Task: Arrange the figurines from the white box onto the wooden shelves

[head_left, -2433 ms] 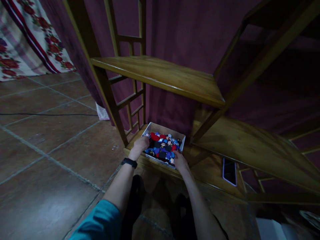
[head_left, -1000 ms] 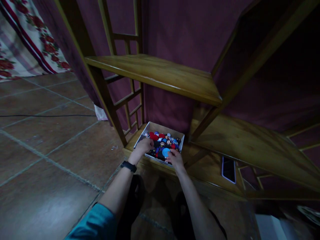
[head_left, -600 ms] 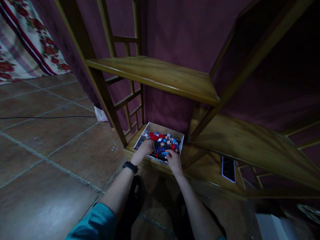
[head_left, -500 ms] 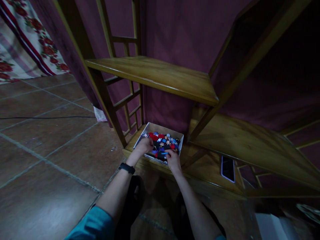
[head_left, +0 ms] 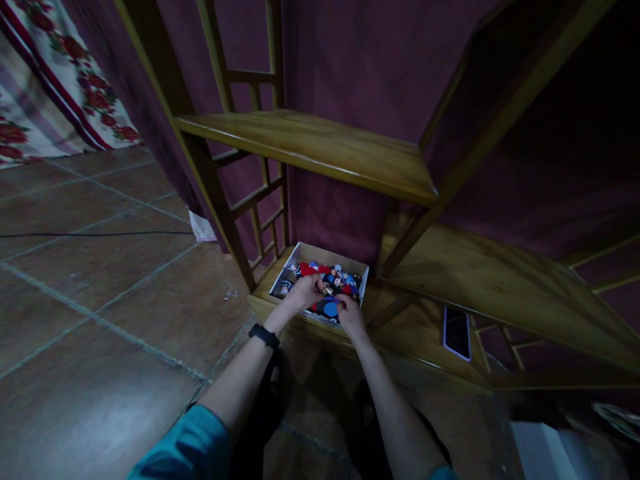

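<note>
A shallow white box (head_left: 281,283) sits on the low wooden shelf, filled with small colourful pieces like cartoon figures (head_left: 314,269) in red, blue, black and white. My left hand (head_left: 306,291) reaches over the box's middle, fingertips pinched together; what they hold, if anything, is hidden. At the front right of the box, my right hand (head_left: 351,315) has its thumb and fingers closed at a small purple strip-like piece. Just left of those fingers shows a flat round blue piece (head_left: 331,309); whether the hand touches it is unclear.
A wooden shelf board (head_left: 320,150) overhangs the box, and a slanting post (head_left: 407,243) stands to its right. A phone with a pale purple edge (head_left: 457,333) lies on the low shelf (head_left: 415,340). A black cable (head_left: 100,235) crosses the tiled floor at left.
My left hand has moved right, closer to my right hand, uncovering pieces at the box's left side. The blue piece by my right hand now shows its round face instead of a thin edge.
</note>
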The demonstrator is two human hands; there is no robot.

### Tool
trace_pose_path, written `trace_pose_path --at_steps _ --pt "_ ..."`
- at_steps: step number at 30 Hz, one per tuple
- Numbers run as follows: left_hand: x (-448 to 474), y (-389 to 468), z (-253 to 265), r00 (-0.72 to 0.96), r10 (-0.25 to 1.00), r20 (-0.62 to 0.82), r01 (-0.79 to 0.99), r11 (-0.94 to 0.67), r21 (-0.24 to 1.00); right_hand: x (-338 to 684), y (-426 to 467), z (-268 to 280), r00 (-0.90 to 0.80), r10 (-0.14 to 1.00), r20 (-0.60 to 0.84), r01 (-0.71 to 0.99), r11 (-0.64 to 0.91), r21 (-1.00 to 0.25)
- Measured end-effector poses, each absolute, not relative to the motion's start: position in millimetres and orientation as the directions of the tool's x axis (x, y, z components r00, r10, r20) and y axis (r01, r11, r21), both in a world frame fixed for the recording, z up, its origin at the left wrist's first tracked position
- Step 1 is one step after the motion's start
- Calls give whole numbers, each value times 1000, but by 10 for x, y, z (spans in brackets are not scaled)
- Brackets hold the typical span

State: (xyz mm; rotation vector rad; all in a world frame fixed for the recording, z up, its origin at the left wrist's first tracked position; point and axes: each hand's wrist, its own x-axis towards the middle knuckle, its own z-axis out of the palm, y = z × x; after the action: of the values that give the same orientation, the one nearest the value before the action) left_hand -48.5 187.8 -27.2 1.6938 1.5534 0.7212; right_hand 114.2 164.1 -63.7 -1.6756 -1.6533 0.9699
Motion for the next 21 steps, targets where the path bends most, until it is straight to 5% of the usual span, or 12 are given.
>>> trace_pose_path --at_steps 5,10,17,21 --pt "-386 1816 -296 168 986 -12 612 -95 785 1065 1641 -585 27 963 -269 38 -270 -962" --pt "-330 1796 -282 266 963 48 561 -195 805 1051 1578 -487 -82 937 -339 -376 -344 -861" --pt "-368 1886 -325 144 989 -37 576 -53 815 1212 1655 -437 148 946 -287 -334 -226 -915" --pt "-309 1837 -358 258 957 -131 714 -97 694 1276 1691 -425 188 958 -217 -204 -178 -963"
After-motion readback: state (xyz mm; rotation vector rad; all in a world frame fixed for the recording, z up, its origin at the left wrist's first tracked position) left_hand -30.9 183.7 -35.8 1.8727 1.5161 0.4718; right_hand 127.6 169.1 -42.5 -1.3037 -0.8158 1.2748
